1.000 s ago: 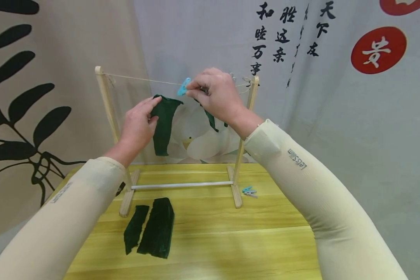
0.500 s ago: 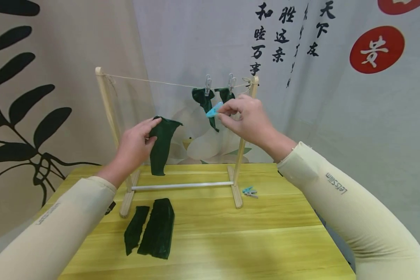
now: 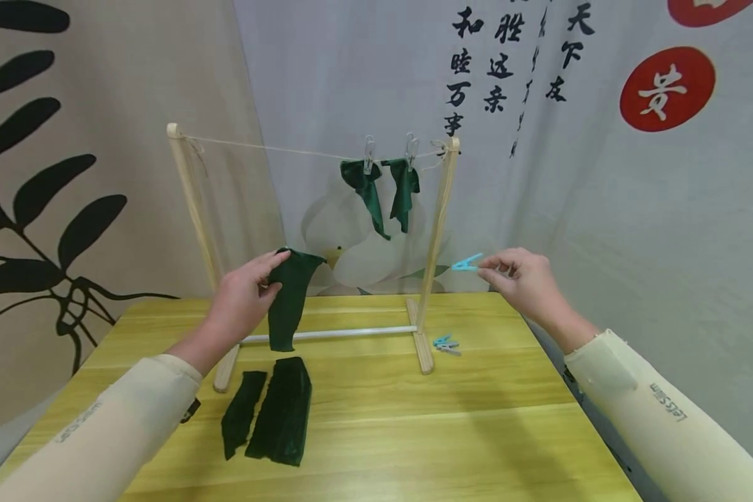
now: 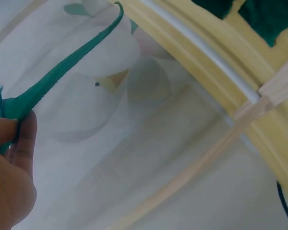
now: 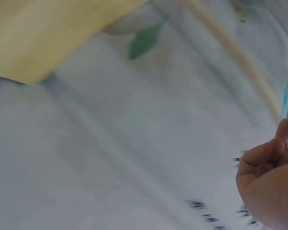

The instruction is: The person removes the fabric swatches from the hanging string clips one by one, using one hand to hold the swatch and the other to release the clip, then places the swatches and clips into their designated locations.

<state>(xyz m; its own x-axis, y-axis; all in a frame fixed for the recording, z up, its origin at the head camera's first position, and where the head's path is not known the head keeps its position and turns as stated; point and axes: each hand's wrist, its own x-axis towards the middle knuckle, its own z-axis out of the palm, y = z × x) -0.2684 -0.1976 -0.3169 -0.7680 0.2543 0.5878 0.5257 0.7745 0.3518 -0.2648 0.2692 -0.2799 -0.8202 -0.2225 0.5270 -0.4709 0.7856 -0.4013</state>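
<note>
In the head view my left hand pinches the top of a dark green strip of seaweed-like material, which hangs down in front of the rack's white bar. The left wrist view shows the same strip nearly edge-on, between thumb and fingers. Right of the rack, my right hand pinches a blue clothespin by its handle end, away from the line. Two crumpled green pieces hang from the string: a left piece and a right piece, under clear clothespins.
A wooden rack with a left post and a right post stands on the yellow table. Two flat green strips lie at front left: a narrow one and a wide one. Small clothespins lie by the right foot.
Both hands have come down from the string, the left with the green strip. My right hand has moved down and right with the blue clothespin, uncovering the two hanging pieces.
</note>
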